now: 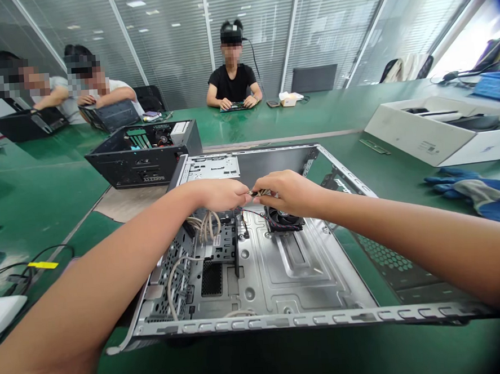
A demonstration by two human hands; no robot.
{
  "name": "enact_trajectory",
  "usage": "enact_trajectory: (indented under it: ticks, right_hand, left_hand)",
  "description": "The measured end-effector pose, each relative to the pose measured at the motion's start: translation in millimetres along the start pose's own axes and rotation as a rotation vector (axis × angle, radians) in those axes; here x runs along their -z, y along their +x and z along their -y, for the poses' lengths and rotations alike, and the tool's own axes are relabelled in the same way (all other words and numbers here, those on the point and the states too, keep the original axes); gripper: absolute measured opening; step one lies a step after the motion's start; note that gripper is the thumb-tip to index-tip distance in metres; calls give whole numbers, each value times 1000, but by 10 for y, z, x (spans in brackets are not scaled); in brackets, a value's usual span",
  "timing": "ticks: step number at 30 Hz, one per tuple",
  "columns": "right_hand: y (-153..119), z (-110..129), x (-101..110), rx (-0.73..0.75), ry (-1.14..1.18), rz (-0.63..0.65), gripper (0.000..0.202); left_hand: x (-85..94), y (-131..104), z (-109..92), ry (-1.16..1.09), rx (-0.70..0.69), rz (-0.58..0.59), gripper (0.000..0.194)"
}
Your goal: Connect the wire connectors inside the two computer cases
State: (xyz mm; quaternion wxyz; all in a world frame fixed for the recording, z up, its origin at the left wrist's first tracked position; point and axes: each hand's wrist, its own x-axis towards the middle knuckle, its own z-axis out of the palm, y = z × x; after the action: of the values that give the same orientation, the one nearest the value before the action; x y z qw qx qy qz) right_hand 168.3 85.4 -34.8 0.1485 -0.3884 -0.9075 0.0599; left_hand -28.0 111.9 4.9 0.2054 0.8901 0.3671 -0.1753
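An open metal computer case (pixel 276 275) lies on its side in front of me. Over its far middle, my left hand (pixel 225 194) is closed, thumb and fingertips pinching the end of a thin cable. My right hand (pixel 290 191) meets it, its fingers bent around a small bundle of light cable ends (pixel 262 193). Just below my right hand sits a black cooling fan (pixel 283 220) with thin dark and red wires. Beige cables (pixel 210 226) loop beneath my left wrist, beside a black drive bracket (pixel 224 242). The fingers partly cover the cable ends.
Another black computer case (pixel 146 159) stands beyond the left corner. At right are a white box (pixel 433 142) with items inside and blue-grey gloves (pixel 479 193). Black cables (pixel 26 274) lie on the left of the green table (pixel 313 115). Several people sit working across the table.
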Motion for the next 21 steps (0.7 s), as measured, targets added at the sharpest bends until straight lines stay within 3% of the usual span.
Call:
enact_trajectory:
  ticks: [12, 21]
  right_hand:
    - [-19, -18, -12, -48, 62, 34, 27]
    - [-4, -17, 6, 36, -27, -7, 20]
  left_hand:
    - [8, -4, 17, 12, -23, -3, 39]
    - [9, -24, 20, -9, -6, 26, 39]
